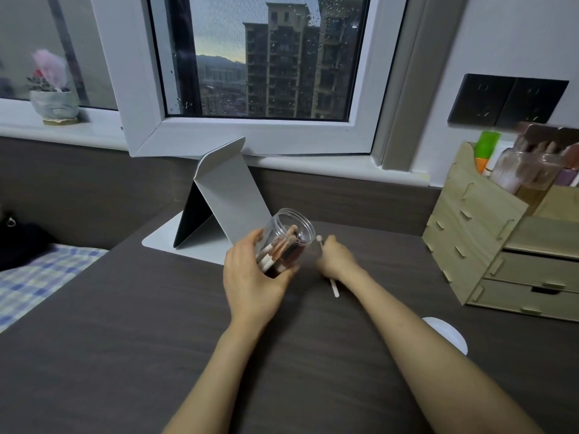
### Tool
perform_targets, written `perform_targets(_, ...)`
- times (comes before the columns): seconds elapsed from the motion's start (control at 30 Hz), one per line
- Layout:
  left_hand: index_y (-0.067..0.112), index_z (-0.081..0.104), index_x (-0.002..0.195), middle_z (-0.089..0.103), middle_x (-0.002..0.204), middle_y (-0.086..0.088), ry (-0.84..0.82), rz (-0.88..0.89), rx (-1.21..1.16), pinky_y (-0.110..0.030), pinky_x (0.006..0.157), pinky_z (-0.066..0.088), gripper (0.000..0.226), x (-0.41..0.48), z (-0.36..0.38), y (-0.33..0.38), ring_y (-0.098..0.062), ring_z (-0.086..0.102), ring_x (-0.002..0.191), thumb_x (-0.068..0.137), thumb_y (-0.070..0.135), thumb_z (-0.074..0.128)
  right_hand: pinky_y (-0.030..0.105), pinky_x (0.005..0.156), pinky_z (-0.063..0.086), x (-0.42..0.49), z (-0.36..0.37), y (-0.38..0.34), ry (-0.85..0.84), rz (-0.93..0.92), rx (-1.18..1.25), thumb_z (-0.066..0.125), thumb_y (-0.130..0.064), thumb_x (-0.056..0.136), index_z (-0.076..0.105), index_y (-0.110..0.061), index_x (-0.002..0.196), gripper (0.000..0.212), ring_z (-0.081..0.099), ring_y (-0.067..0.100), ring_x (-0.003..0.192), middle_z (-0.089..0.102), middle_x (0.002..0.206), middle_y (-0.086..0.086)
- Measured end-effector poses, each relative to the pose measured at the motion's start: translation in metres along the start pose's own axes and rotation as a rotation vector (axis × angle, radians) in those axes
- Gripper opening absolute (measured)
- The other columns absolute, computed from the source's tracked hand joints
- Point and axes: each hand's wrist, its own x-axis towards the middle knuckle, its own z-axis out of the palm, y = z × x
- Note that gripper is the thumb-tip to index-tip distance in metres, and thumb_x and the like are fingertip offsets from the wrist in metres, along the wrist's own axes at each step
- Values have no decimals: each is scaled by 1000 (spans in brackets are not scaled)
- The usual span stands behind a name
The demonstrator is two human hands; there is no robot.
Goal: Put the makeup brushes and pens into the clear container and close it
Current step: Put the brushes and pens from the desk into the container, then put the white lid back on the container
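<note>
My left hand [250, 277] grips a clear round container [291, 233], tilted with its open mouth facing up and away. Several makeup brushes [279, 249] with pale handles and dark parts lie inside it. Just right of the jar's mouth, my right hand [336, 258] is shut on a thin white brush or pen [334, 288]; one end sticks out below the hand and a small white tip shows above it. A white round lid [448, 335] lies on the desk at the right, partly hidden behind my right forearm.
A grey folding stand [219, 195] sits just behind the jar on the dark wooden desk [141, 339]. A wooden drawer organiser [507, 245] holding bottles and brushes stands at the right. A window, a sill with a potted plant [54, 98], and checked bedding at the left.
</note>
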Motion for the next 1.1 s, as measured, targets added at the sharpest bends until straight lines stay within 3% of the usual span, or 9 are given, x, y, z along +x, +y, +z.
perform_targets(0.1, 12, 53, 117, 61, 109, -3, -5, 10, 9, -25, 83, 33, 76, -1, 0, 2, -23, 51, 102, 51, 28, 87, 28, 67, 52, -17, -26, 18, 115, -13, 402, 48, -4, 87, 32, -3, 131, 47, 62, 34, 86, 59, 108, 20)
perform_targets(0.2, 10, 53, 116, 62, 106, -6, -15, 34, 28, -30, 82, 37, 75, -2, 0, 5, -26, 52, 99, 51, 27, 87, 18, 33, 43, -47, -65, 27, 294, -76, 864, 47, 5, 85, 22, -14, 139, 63, 50, 13, 44, 51, 74, 9)
perform_targets(0.37, 13, 53, 115, 62, 102, -4, -57, 88, 14, -27, 79, 36, 73, -6, 0, 13, -22, 52, 94, 52, 26, 87, 18, 45, 50, -105, -108, 11, 610, -395, 1221, 45, 14, 83, 21, -25, 137, 70, 57, 6, 45, 53, 72, 5)
perform_targets(0.53, 17, 53, 114, 53, 101, 11, -119, 100, -33, -15, 77, 30, 73, -10, 1, 19, -6, 44, 92, 51, 28, 86, 24, 62, 57, -120, -88, -11, 606, -614, 1111, 54, 12, 84, 27, -28, 126, 63, 62, 15, 64, 60, 81, 3)
perform_targets(0.67, 18, 53, 114, 52, 101, 13, -171, 126, -56, -3, 80, 28, 74, -12, 2, 19, 0, 41, 91, 49, 32, 86, 16, 64, 48, -109, -66, -16, 484, -538, 850, 63, -5, 83, 44, -27, 109, 38, 60, 5, 63, 69, 78, -6)
perform_targets(0.8, 17, 53, 115, 53, 104, 13, -169, 120, -46, -6, 80, 28, 77, -11, 2, 18, -4, 45, 95, 49, 32, 87, 25, 70, 47, -106, -62, -12, 477, -558, 552, 60, -20, 86, 65, -21, 93, 9, 60, 7, 75, 64, 76, -14)
perform_targets(0.9, 14, 53, 116, 51, 105, 13, -154, 90, -43, -16, 81, 30, 77, -11, 2, 18, -8, 45, 98, 49, 30, 88, 12, 68, 40, -107, -64, -5, 434, -590, 539, 59, -20, 88, 71, -22, 94, 14, 54, 4, 82, 60, 79, -22)
perform_targets(1.0, 14, 53, 116, 50, 104, 13, -145, 55, -50, -16, 80, 29, 77, -10, 1, 17, -7, 43, 98, 50, 30, 88, 20, 75, 44, -106, -74, 11, 401, -542, 730, 56, -16, 89, 71, -20, 91, 15, 62, 9, 86, 69, 84, -12)
perform_targets(1.1, 15, 53, 115, 52, 104, 12, -146, 27, -58, -20, 81, 32, 76, -10, 1, 16, -13, 49, 100, 50, 30, 88, 19, 75, 45, -107, -88, 49, 320, -395, 557, 59, -17, 89, 70, -18, 96, 13, 63, 8, 87, 70, 90, -4)
